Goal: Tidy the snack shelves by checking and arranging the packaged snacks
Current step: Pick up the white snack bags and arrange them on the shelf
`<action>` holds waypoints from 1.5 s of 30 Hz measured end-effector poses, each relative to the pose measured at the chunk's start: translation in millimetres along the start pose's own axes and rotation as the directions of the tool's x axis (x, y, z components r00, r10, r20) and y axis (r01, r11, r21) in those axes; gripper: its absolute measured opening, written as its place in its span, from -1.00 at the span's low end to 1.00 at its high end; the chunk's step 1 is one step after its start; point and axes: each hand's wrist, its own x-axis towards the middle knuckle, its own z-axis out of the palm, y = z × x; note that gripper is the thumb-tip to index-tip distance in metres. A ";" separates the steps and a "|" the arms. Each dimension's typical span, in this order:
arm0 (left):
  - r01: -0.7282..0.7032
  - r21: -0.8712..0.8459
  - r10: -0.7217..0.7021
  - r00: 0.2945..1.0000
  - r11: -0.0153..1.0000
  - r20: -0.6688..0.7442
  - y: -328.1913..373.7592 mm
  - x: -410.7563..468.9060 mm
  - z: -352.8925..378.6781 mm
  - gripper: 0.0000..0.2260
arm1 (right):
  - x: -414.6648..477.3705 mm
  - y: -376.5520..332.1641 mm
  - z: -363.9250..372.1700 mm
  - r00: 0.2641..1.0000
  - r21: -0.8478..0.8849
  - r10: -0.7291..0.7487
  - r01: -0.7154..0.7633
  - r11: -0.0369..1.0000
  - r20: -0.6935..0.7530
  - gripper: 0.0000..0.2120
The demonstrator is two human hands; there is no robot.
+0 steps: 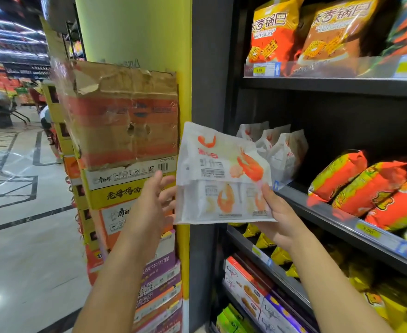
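Between the yellow pillar (184,97) and the dark shelf unit (342,87), I hold a white shrimp-cracker bag (221,174) up in front of me. My right hand (279,222) grips its lower right corner, with the thumb on the front and the other fingers behind the bag. My left hand (149,207) is at the bag's left edge with the fingers spread and open; whether the fingertips touch the back of the bag I cannot tell. The bag is upright, slightly tilted, and it shows red shrimp pictures. Behind it, on the middle shelf, more white bags of the same kind (274,145) stand in a row. Just beside them, to the right, orange and yellow packets (361,186) lean on the same shelf. On my left, cardboard boxes (125,121) are stacked against the pillar.
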 end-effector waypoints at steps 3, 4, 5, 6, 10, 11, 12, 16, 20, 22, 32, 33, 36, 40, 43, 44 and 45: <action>-0.093 0.181 0.090 0.996 0.979 0.025 -6.8 -7.1 -0.1 -0.63 | -3.3 -3.3 14.8 0.996 -0.151 -0.059 0.049 0.987 -0.060 -0.37; -0.112 0.208 0.111 0.994 0.972 0.014 -10.0 -8.6 -1.8 -0.63 | -5.5 -5.1 21.0 0.995 -0.207 -0.074 0.058 0.977 -0.071 -0.39; -0.115 0.212 0.117 0.993 0.970 0.000 -13.0 -9.1 -3.7 -0.60 | -7.9 -6.7 26.4 0.993 -0.257 -0.086 0.064 0.964 -0.076 -0.38; -0.106 0.207 0.110 0.994 0.973 -0.007 -15.8 -8.8 -6.2 -0.58 | -11.2 -9.2 31.8 0.993 -0.299 -0.092 0.065 0.952 -0.076 -0.37; -0.022 0.023 0.022 1.000 0.999 0.011 -22.4 -6.5 -20.3 -0.64 | -23.2 -21.0 41.8 0.997 -0.263 -0.060 0.045 0.964 -0.050 -0.36; 0.008 -0.049 -0.008 1.000 0.999 0.009 -24.7 -5.5 -24.0 -0.63 | -25.1 -23.8 42.2 0.998 -0.216 -0.052 0.040 0.976 -0.047 -0.37; 0.029 -0.119 -0.029 1.000 0.992 0.006 -27.8 -4.1 -27.6 -0.64 | -26.8 -26.3 43.4 0.998 -0.178 -0.044 0.036 0.983 -0.044 -0.38; 0.090 -0.281 -0.100 0.995 0.955 -0.022 -31.5 -4.3 -33.0 -0.63 | -28.3 -31.4 50.3 0.999 -0.127 -0.031 0.028 0.992 -0.023 -0.36; 0.060 -0.212 -0.069 0.997 0.975 -0.033 -25.8 -4.4 -32.5 -0.65 | -26.0 -36.9 53.0 1.000 -0.217 -0.005 0.009 0.976 0.018 -0.35; 0.045 -0.096 -0.049 0.998 0.994 -0.041 -21.5 -3.0 -29.5 -0.71 | -25.0 -37.6 52.7 0.998 -0.283 0.032 -0.013 0.959 0.062 -0.38; 0.150 0.135 -0.137 0.986 0.979 -0.098 0.3 0.3 -4.0 -0.70 | -7.4 -32.6 51.5 0.983 -0.117 0.146 -0.159 0.980 -0.112 -0.62; 0.154 0.145 -0.140 0.985 0.977 -0.098 1.0 1.2 -4.4 -0.69 | -6.6 -31.2 50.5 0.983 -0.109 0.148 -0.160 0.981 -0.113 -0.62; 0.095 0.243 -0.062 0.988 0.965 -0.140 -0.4 6.9 -6.0 -0.62 | -7.4 -28.0 50.5 0.987 -0.119 0.087 -0.103 0.988 -0.137 -0.65; -0.156 0.468 0.313 0.908 0.870 -0.278 -4.5 3.4 -7.3 -0.52 | -6.1 -23.0 52.0 0.994 -0.223 -0.020 -0.004 0.975 -0.105 -0.63; -0.323 0.473 0.415 0.904 0.820 -0.102 -3.1 -11.9 6.7 -0.62 | -6.7 -18.8 57.8 0.990 -0.317 -0.116 0.086 0.944 -0.078 -0.54; -0.340 0.465 0.392 0.920 0.818 -0.019 -3.0 -19.0 13.5 -0.60 | -8.0 -17.2 61.8 0.986 -0.341 -0.156 0.125 0.932 -0.065 -0.51; -0.349 0.466 0.367 0.929 0.813 0.055 -4.3 -25.5 19.7 -0.54 | -9.5 -15.3 66.1 0.979 -0.365 -0.200 0.169 0.915 -0.049 -0.49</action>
